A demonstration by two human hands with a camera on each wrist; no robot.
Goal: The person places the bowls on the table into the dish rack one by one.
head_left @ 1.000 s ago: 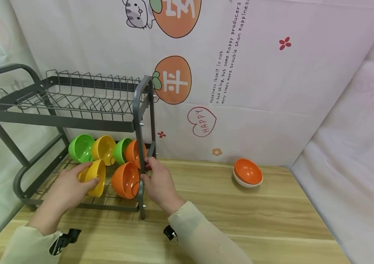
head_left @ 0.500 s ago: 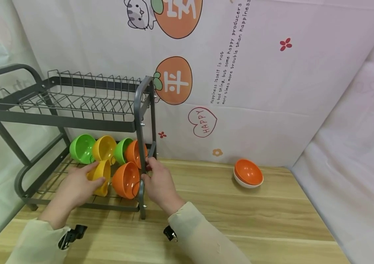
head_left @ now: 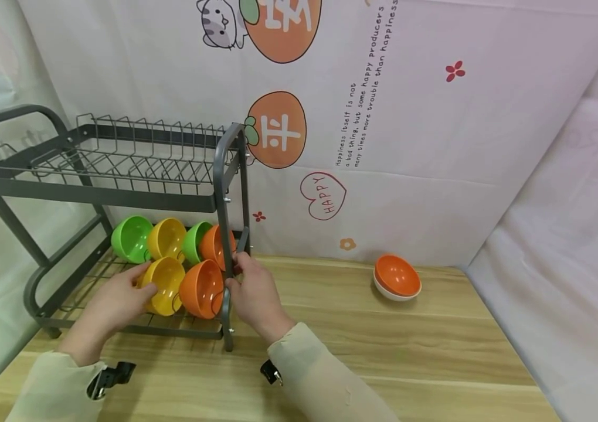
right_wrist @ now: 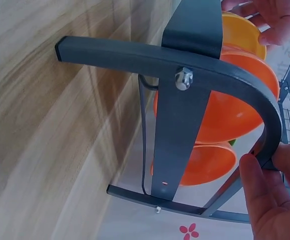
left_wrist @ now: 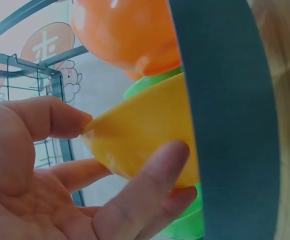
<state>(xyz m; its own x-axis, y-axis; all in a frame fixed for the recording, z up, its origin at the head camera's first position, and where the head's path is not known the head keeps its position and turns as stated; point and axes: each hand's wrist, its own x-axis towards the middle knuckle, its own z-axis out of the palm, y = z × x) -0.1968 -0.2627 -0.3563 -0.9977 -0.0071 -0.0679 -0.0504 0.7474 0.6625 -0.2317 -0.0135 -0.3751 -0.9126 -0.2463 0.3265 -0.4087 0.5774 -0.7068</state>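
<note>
My left hand [head_left: 116, 302] holds a yellow bowl [head_left: 169, 284] by its left side. The bowl stands tilted on the lower tier of a dark metal dish rack [head_left: 104, 193], its mouth facing forward and right. Close on its right is an orange bowl [head_left: 201, 288]. In the left wrist view, a fingertip meets the rim of the yellow bowl [left_wrist: 140, 127] and other fingers lie along its outside. My right hand [head_left: 257, 296] grips the rack's right front upright; the right wrist view has thumb and fingers around the curved frame [right_wrist: 270, 120].
Behind the front pair, a row holds a green bowl [head_left: 131, 239], a yellow bowl [head_left: 166, 237], another green bowl [head_left: 193, 241] and an orange bowl [head_left: 214, 243]. On the wooden table [head_left: 357, 340], an orange bowl [head_left: 396, 274] sits inside a white bowl [head_left: 391, 294] by the wall.
The left hand has brought the front yellow bowl rightward, close to the orange one, and its mouth has turned more toward the head camera. The right hand stays on the upright.
</note>
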